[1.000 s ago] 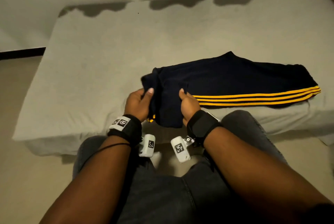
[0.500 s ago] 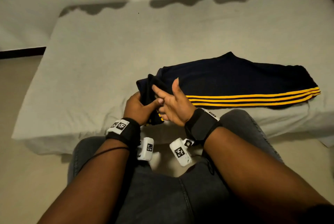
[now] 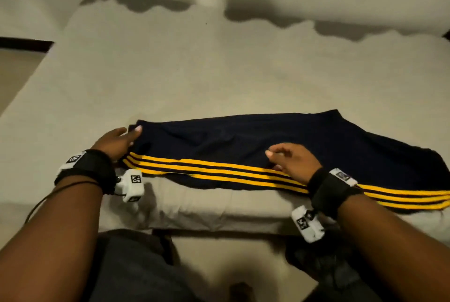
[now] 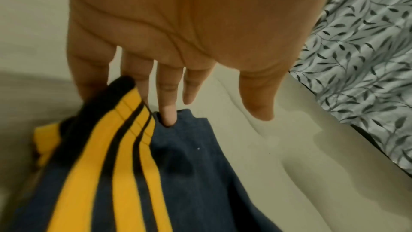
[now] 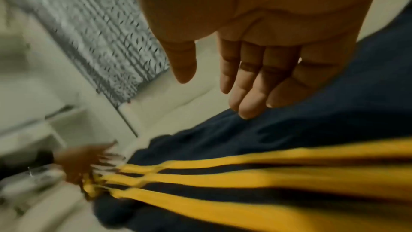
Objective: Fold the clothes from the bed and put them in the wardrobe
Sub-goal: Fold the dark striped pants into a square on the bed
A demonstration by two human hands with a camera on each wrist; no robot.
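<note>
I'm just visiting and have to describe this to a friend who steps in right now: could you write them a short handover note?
Left hand: open, fingers straight, touching the left end of the navy trousers with yellow stripes.
Right hand: open, fingers relaxed, resting on the trousers near their middle.
Where things are: the trousers lie stretched out flat along the near edge of the bed. The wardrobe is not in view.
Done: the trousers appear laid lengthwise, stripes along the near side.
Left: probably fold them across into a compact bundle, then carry them to the wardrobe. No other clothes show on the bed.
</note>
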